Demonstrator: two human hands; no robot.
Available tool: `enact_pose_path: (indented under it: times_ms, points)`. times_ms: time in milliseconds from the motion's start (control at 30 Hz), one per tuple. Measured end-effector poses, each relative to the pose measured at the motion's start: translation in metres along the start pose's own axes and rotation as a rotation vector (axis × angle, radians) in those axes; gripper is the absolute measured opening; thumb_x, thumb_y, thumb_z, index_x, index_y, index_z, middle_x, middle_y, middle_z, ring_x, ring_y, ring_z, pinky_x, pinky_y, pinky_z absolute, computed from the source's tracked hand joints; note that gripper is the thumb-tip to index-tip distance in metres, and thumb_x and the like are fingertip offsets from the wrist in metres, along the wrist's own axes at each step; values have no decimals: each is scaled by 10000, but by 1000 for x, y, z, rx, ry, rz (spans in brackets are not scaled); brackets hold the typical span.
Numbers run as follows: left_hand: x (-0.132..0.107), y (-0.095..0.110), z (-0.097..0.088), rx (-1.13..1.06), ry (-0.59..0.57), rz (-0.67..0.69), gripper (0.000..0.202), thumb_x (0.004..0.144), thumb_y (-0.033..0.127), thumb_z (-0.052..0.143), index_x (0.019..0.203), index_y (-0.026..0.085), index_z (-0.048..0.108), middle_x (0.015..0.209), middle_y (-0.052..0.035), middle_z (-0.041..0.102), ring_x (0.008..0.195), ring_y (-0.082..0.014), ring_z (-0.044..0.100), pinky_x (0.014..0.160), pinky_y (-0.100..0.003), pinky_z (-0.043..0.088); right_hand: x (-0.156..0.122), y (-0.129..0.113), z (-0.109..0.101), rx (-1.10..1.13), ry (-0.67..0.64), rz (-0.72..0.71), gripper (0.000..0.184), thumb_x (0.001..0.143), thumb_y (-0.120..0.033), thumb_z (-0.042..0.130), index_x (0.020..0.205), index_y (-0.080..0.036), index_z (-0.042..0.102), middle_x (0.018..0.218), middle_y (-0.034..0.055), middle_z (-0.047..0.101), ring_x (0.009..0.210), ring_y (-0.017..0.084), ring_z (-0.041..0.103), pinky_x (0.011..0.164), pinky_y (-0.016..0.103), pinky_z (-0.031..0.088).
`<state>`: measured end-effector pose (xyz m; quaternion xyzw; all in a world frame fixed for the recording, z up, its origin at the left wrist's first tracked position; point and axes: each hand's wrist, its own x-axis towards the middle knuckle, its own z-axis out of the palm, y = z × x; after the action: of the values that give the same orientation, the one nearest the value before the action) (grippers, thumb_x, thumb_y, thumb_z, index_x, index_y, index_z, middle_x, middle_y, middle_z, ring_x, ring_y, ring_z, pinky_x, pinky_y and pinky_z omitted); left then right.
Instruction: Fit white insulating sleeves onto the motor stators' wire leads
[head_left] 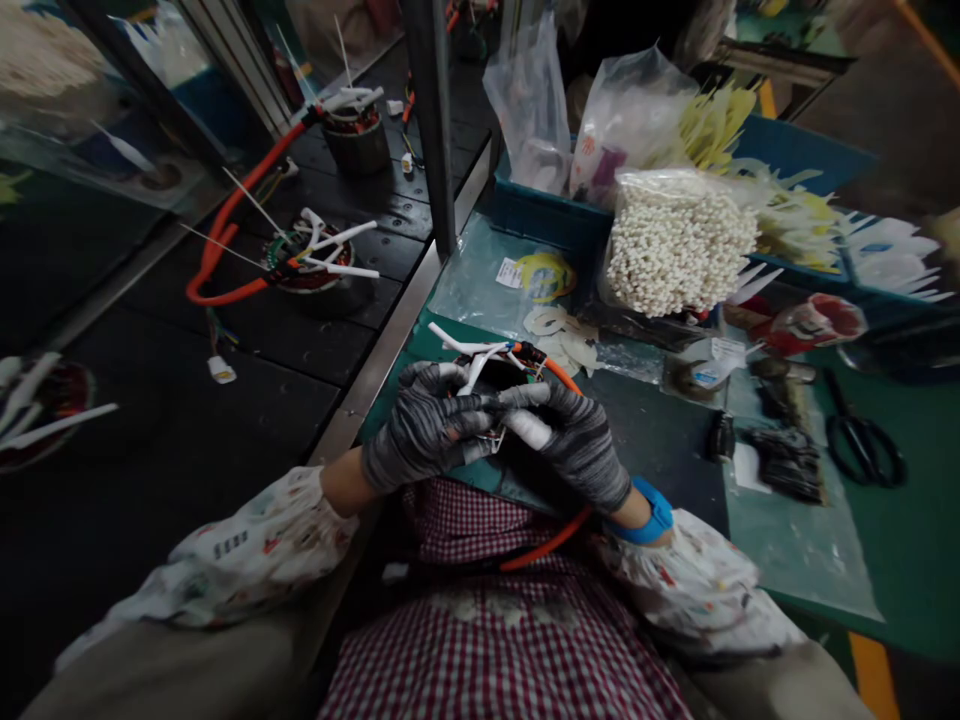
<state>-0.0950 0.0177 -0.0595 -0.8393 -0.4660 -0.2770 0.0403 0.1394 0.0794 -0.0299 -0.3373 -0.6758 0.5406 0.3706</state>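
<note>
Stator (501, 372) mostly hidden, gripped by gloved left hand (424, 432) and right hand (574, 440).

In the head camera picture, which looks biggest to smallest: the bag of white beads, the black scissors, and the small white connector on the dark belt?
1. Bag of white beads, clearly the largest.
2. Black scissors, much smaller than the bag.
3. White connector, the smallest.

All three lie at roughly similar distance, so the order seems safe.
</note>
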Motion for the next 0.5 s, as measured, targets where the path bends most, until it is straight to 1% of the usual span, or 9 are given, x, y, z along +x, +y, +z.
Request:
enact_pose_path:
  times_ms: [100, 167, 233, 267, 333, 400, 433, 467, 500]
  points:
    - [-2, -2, 2, 7, -22, 4, 239, 952, 424, 775, 1187, 385, 787, 1117, 33, 827, 1312, -276, 592, 1204, -491, 412, -2, 4, 3, -25, -2, -42, 152, 957, -339, 778, 1069, -261, 845, 1016, 33, 862, 915, 227, 813, 836, 372, 675]
    - [-2, -3, 3, 11, -25, 10, 282, 947, 410, 783, 1228, 398, 774, 1130, 44, 824, 1295, -263, 599, 1201, -468, 404, -5, 9, 2, -69, -68, -119, 170, 987, -356, 752, 1106, -275, 842, 1026, 38, 858, 922, 226, 810, 863, 384, 671]
    - [-1, -3, 3, 4, -16, 21, 313, 951, 414, 784, 1262, 387, 761, 1157, 45, 821, 1284, -263, 600, 1189, -469, 389, -9, 15, 0, -184, -158, -243, 179, 998, -364, 729, 1124, -306, 844, 1047, 44, 850, 940, 234, 802, 887, 405, 662]
    - [0, -3, 3, -6, -5, 29, 304, 962, 422, 771, 1261, 369, 760, 1164, 42, 821, 1282, -271, 598, 1182, -477, 384, -11, 18, -1, -252, -187, -280, 179, 991, -374, 734, 1124, -323, 843, 1059, 48, 844, 962, 244, 797, 896, 416, 658]
    - [0, -3, 3, -33, 18, 43, 254, 991, 432, 727, 1223, 337, 769, 1156, 45, 825, 1276, -283, 594, 1169, -486, 390, -16, 23, -1, -351, -180, -257, 171, 963, -405, 772, 1109, -346, 837, 1068, 51, 835, 1010, 266, 784, 901, 431, 656]
    - [1, -4, 3, -51, 35, 50, 229, 1007, 430, 693, 1192, 324, 776, 1143, 55, 830, 1272, -287, 594, 1158, -482, 409, -19, 25, -1, -373, -131, -176, 162, 934, -429, 812, 1070, -343, 826, 1043, 53, 827, 1041, 283, 772, 911, 444, 656]
    - [1, -4, 3, -55, 28, 41, 222, 1007, 424, 688, 1184, 327, 780, 1136, 60, 833, 1273, -286, 598, 1160, -480, 416, -21, 25, -1, -366, -118, -159, 146, 930, -430, 816, 1044, -338, 823, 1021, 53, 823, 1034, 284, 769, 912, 448, 656]
    - [1, -4, 4, -55, 14, 25, 210, 1004, 418, 690, 1168, 330, 787, 1126, 62, 835, 1272, -283, 605, 1165, -479, 421, -21, 24, -1, -354, -126, -163, 124, 934, -426, 809, 1017, -335, 823, 1005, 50, 820, 1019, 282, 767, 913, 452, 655]
    - [0, -3, 5, -55, -3, 5, 198, 997, 415, 697, 1146, 330, 795, 1116, 58, 837, 1271, -280, 613, 1175, -480, 421, -21, 21, -1, -329, -164, -173, 104, 941, -418, 794, 994, -334, 826, 1003, 46, 821, 1007, 278, 766, 926, 458, 652]
